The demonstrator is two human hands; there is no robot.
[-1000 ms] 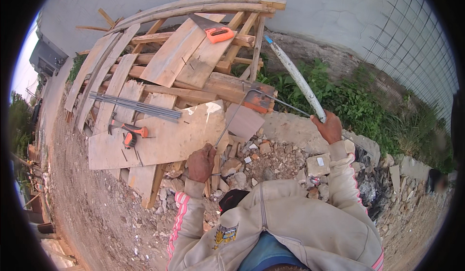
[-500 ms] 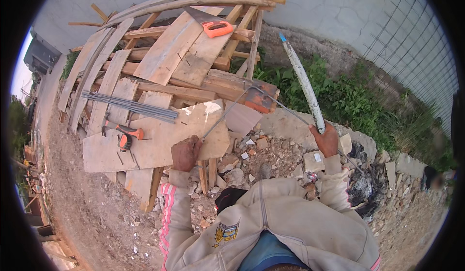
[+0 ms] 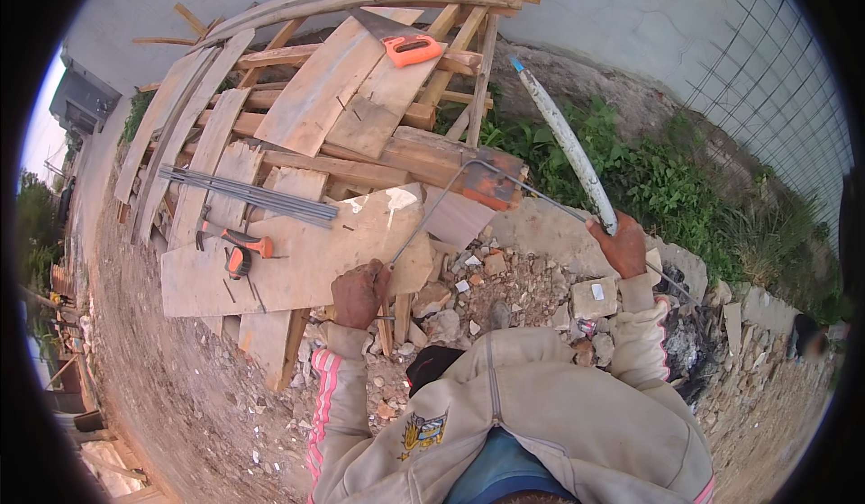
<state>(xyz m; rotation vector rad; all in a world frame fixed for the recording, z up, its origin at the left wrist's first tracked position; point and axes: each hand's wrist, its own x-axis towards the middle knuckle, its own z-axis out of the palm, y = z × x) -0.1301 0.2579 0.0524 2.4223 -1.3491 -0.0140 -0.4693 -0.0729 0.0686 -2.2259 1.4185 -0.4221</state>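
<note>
A thin steel rod, bent to a sharp corner near the block, runs between my two hands. My left hand is closed around its left leg, just over the near edge of a plywood board. My right hand is closed at the other leg, whose end sticks out past it over the rubble. Held in that same hand is the lower end of a white pipe with a blue tip, slanting up and away to the left. The rod's corner lies by a timber block with an orange-brown patch.
On the plywood board lie a hammer, a tape measure and loose nails. Several straight steel rods rest beyond. A handsaw sits on planks farther back. Rubble, weeds and wire mesh are around.
My right hand has risen slightly, and the white pipe leans farther left. My left hand has come slightly nearer to me, still gripping the rod. The whole view has shifted a little.
</note>
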